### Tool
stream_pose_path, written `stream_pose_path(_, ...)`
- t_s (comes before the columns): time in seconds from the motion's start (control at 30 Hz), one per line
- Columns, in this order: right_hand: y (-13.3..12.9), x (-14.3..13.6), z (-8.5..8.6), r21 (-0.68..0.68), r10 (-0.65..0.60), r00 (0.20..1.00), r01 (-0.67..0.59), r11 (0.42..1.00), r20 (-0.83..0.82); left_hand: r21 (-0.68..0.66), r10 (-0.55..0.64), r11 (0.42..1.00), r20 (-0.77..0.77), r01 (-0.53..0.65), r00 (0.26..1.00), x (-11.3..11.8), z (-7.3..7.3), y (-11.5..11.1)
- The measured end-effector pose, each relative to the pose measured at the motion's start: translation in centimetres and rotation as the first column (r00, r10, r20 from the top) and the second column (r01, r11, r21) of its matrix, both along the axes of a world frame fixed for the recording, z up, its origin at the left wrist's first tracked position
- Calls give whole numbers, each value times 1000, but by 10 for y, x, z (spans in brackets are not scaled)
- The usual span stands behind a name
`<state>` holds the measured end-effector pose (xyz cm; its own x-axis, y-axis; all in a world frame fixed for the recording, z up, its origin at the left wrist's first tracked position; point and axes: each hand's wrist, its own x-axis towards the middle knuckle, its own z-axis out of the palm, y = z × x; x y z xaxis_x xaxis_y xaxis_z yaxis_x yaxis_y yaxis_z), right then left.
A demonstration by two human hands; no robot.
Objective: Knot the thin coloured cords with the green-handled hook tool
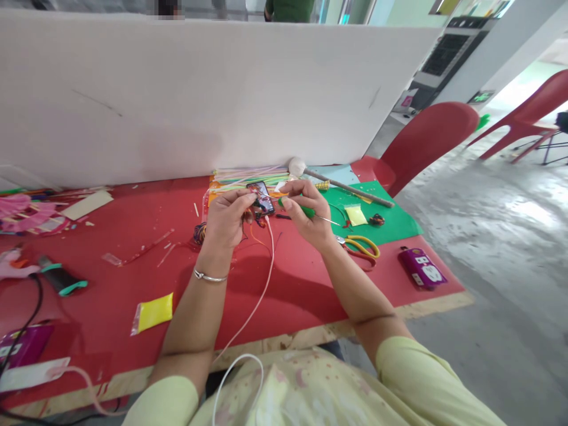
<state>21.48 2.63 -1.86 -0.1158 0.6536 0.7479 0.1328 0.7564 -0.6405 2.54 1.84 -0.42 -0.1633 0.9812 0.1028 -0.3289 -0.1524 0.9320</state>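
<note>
Gripping green-handled tool [305,210] w/ R hand [314,222], thin shaft poking out to R; L hand [225,220] is pinching small item [256,197] btwn thumb & fingertips, too blurry to ID. Phone [266,204] is lying btwn hands over red tbl [133,272], pale cable [271,260] running from it. Pliers [367,241] are lying nr R hand, yellow packet [355,215] sitting beyond.

The left hand [227,220] partly hides the phone [267,205]; the right edge crops a chair [542,104].
</note>
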Motion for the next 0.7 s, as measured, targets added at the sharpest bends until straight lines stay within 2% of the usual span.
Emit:
stream_pose_path(0.33,5,10,-5,235,-15,989,-20,972,149,-36,-22,999,33,23,999,-3,-2,2)
stream_pose_path(0.7,7,15,-1,273,26,987,-69,959,158,-68,-54,996,60,58,997,-3,2,0)
